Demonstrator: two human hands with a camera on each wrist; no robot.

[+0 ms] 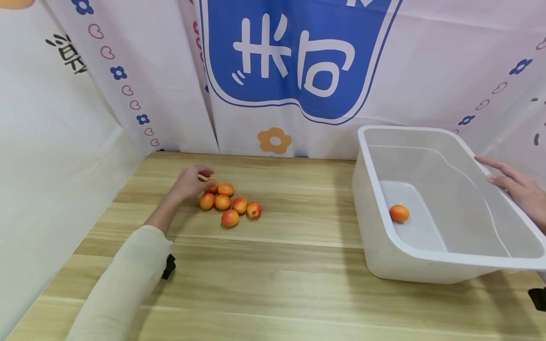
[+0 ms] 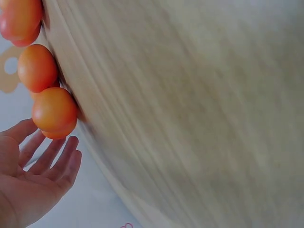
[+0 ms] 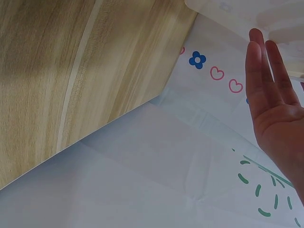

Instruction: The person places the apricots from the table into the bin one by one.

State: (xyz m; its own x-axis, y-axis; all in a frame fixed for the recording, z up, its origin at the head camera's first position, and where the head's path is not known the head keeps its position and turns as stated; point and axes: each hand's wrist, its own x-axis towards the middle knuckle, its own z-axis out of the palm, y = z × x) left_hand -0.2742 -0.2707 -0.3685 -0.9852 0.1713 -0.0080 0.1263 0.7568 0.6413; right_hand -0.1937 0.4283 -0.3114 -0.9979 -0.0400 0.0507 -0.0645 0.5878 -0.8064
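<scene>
Orange-red fruits (image 1: 222, 202), 7 of them, lay in a loose cluster on the wood-grain table (image 1: 273, 284), and we saw 1 more fruit (image 1: 399, 213) on the floor of the white bin (image 1: 370, 222) to the right. We found the left hand (image 1: 189, 182) at the cluster's rear-left fruit (image 1: 212, 189), its fingers spread and loosely bent beside it; we could not tell whether they touched. The right hand (image 1: 518, 187) rested against the bin's right rim with its fingers extended. Behind the table we saw a white cloth (image 1: 170, 109) printed with a blue badge (image 1: 290, 90) and an orange flower (image 1: 266, 137) below it.
</scene>
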